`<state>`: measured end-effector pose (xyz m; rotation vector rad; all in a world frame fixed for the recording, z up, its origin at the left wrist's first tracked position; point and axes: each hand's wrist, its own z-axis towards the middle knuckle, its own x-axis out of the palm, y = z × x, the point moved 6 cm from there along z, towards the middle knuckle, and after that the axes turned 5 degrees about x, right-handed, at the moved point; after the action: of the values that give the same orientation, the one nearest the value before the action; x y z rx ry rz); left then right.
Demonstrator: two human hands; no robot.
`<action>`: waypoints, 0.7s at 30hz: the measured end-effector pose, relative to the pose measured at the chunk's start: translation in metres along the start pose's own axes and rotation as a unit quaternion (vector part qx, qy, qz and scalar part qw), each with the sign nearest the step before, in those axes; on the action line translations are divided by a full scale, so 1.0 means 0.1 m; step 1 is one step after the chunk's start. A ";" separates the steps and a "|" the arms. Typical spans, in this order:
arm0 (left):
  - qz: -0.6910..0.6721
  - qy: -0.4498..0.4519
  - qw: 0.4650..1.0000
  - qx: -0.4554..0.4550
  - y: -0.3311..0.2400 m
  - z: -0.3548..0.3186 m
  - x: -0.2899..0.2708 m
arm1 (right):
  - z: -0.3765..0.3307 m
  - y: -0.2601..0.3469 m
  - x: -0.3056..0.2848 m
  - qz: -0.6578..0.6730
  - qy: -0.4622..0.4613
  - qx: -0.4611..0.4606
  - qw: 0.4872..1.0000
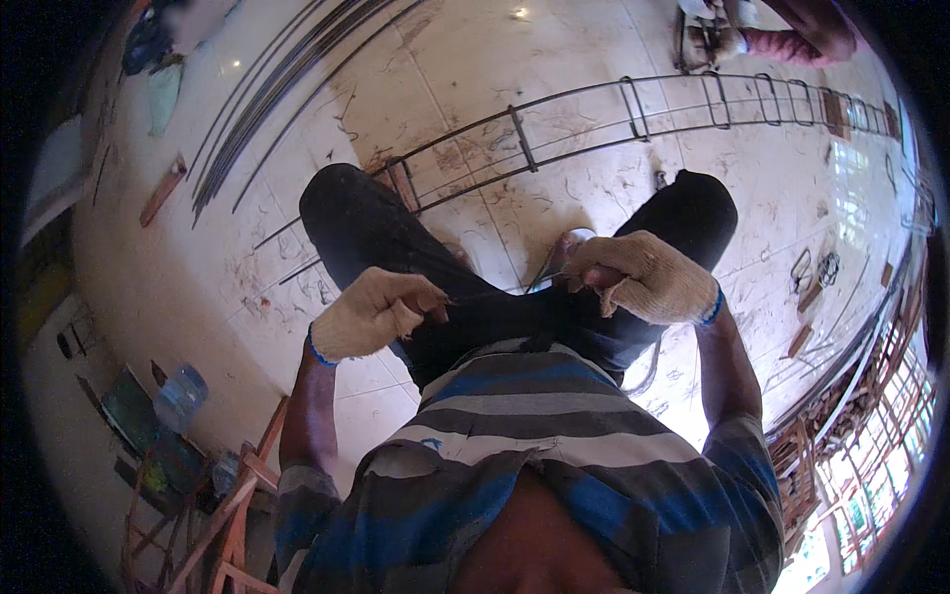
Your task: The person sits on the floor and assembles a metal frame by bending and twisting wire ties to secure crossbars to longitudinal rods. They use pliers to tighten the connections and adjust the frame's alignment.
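With left hand (381,312) and right hand (648,277) apart above black trousers (368,220), seems to pinch thin wire (561,276) between the two; could drop or kink it by uneven pulling through bulky gloves (348,329)

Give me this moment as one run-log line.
left hand: gloved, curled; right hand: gloved, curled; grip: unclear; metal frame: beyond knees

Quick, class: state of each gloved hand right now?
Left hand: closed, curled; cannot tell whether it holds anything.
Right hand: closed, curled; any contents cannot be told.
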<state>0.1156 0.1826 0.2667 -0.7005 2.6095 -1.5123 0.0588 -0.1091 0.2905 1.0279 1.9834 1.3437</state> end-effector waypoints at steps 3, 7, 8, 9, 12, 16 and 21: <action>0.013 -0.004 1.000 0.011 -0.15 0.00 0.06 | 0.06 -0.11 -0.02 -0.095 -0.008 0.043 0.995; 0.153 -0.014 0.988 -0.013 -0.24 0.15 0.03 | 0.31 -0.12 -0.03 -0.258 -0.004 0.030 0.966; 0.185 -0.021 0.982 0.005 -0.26 0.19 0.02 | 0.38 -0.10 -0.03 -0.261 0.006 0.027 0.965; 0.193 -0.019 0.981 -0.014 -0.23 0.22 0.03 | 0.45 -0.10 -0.01 -0.257 0.035 0.031 0.965; 0.208 -0.039 0.977 0.026 -0.14 0.32 0.07 | 0.60 -0.02 0.03 -0.240 0.125 0.014 0.963; -0.059 -0.066 0.995 0.048 -0.01 0.26 0.20 | 0.78 0.01 0.11 -0.245 0.245 0.045 0.937; -0.122 -0.059 0.985 0.107 -0.09 0.15 0.12 | 1.03 0.08 0.20 -0.159 0.340 0.054 0.925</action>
<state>0.1120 0.1616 0.2687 -1.0812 2.2974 -1.7213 0.1290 -0.0368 0.2604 0.2445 2.6024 1.5415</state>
